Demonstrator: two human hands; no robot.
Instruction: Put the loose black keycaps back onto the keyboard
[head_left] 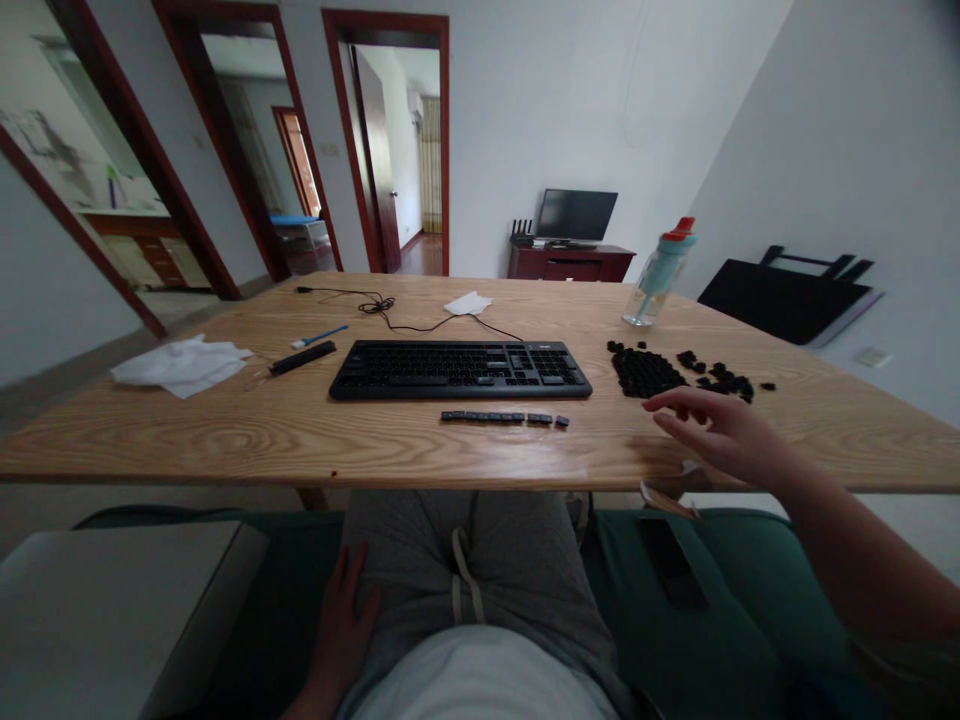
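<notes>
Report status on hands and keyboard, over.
Left hand on thigh; right hand by cap pile. Keyboard partly bare of caps. Cap row in front, nothing lying across keyboard.

Legible inscriptions: none. Keyboard (450, 372), black: one small pale mark (545, 346) on the top border, toward the right end; too small to read. Keycaps (484, 417), black, in a row in front of the keyboard: legends indistinct. Bottle (661, 272), with red lid: faint yellowish patches on the lower body; no wording can be made out.
</notes>
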